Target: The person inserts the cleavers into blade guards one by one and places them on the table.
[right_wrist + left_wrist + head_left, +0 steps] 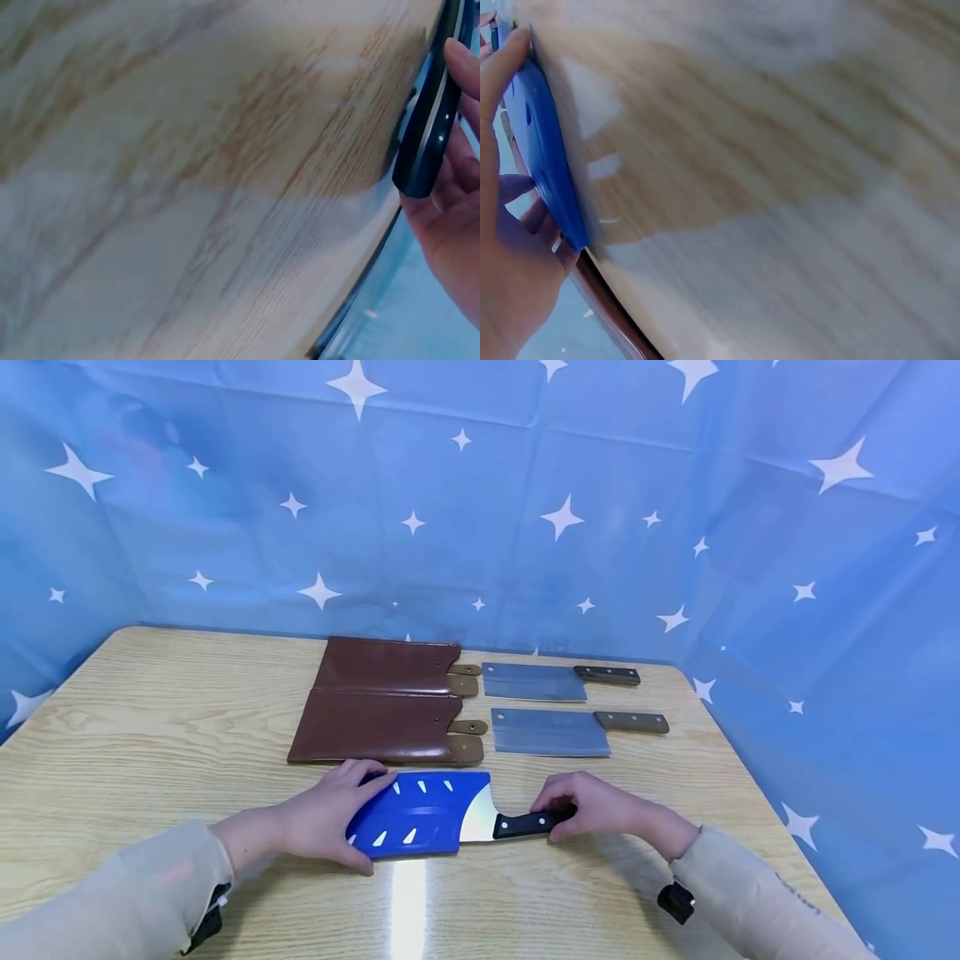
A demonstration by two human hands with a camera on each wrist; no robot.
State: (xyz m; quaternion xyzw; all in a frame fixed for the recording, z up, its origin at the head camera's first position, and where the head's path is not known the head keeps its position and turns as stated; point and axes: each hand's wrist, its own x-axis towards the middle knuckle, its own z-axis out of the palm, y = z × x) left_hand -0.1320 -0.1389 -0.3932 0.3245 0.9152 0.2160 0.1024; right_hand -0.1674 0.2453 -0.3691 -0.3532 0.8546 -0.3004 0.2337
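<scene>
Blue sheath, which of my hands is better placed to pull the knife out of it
Probably the right: your right hand grips the black handle, while your left hand holds the blue sheath toward the end away from that handle, better suited to steadying.

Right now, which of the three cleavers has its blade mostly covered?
The nearest cleaver, its black handle gripped by the right hand, its blade mostly inside the blue sheath. The far cleaver and middle cleaver lie with bare blades.
</scene>
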